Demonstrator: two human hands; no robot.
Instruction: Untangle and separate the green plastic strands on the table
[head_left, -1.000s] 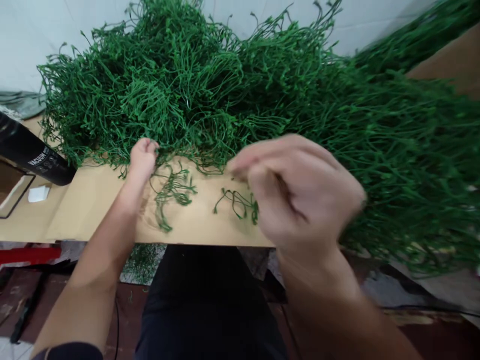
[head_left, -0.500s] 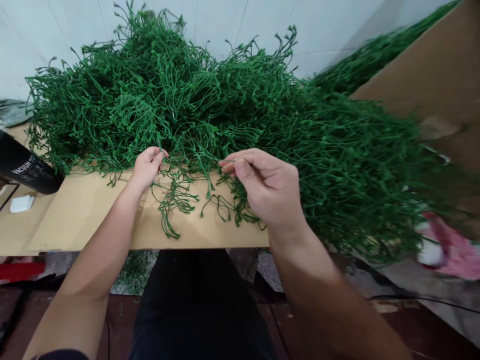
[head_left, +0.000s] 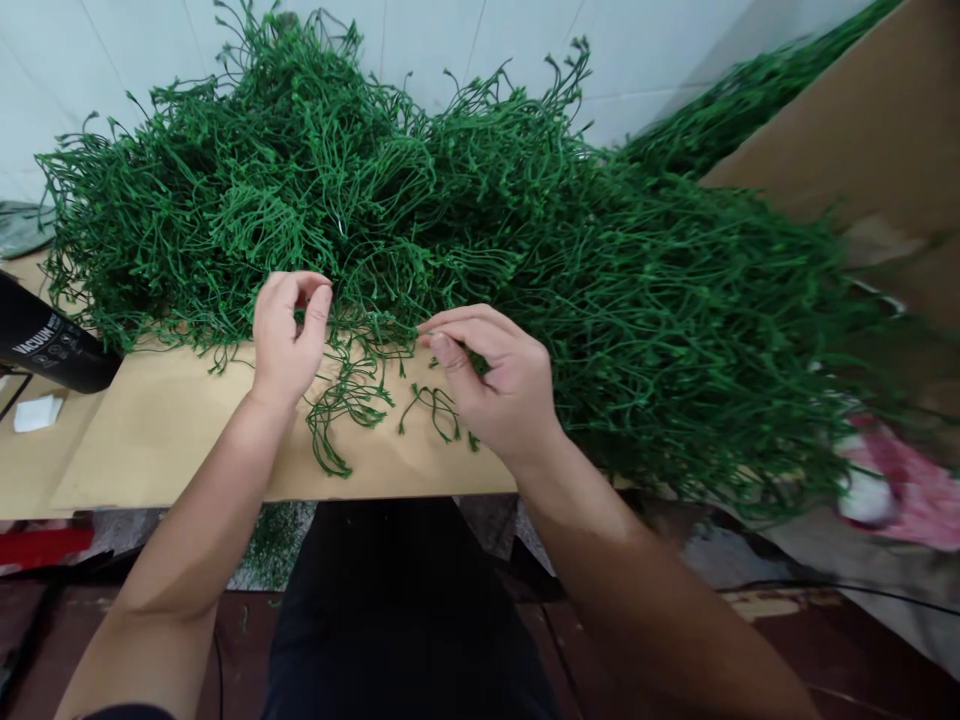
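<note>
My left hand (head_left: 285,335) is raised at the front of a big heap of green artificial plant stems (head_left: 360,170). Its thumb and index finger curl together at the tips; whatever they pinch is too small or hidden to name. To the right, my right hand (head_left: 495,375) has its thumb pressed near the fingertips, close to the heap's front edge. Anything between those fingers cannot be made out. Between and below the hands, a small bunch of loose green stems (head_left: 341,405) lies on the cardboard sheet (head_left: 180,430), with a few more sprigs (head_left: 435,408) beside it.
A black vacuum bottle (head_left: 52,335) leans at the left edge, near a small white paper (head_left: 37,413). Behind the heap rises a white wall (head_left: 450,40). A brown cardboard panel (head_left: 862,130) slants at the right, above a pink and white cloth or bag (head_left: 900,485).
My left hand has turned and lifted slightly, its fingers curling inward. My right hand has moved left, and the thin stem seen in its pinch no longer shows clearly. The view has shifted a little.
</note>
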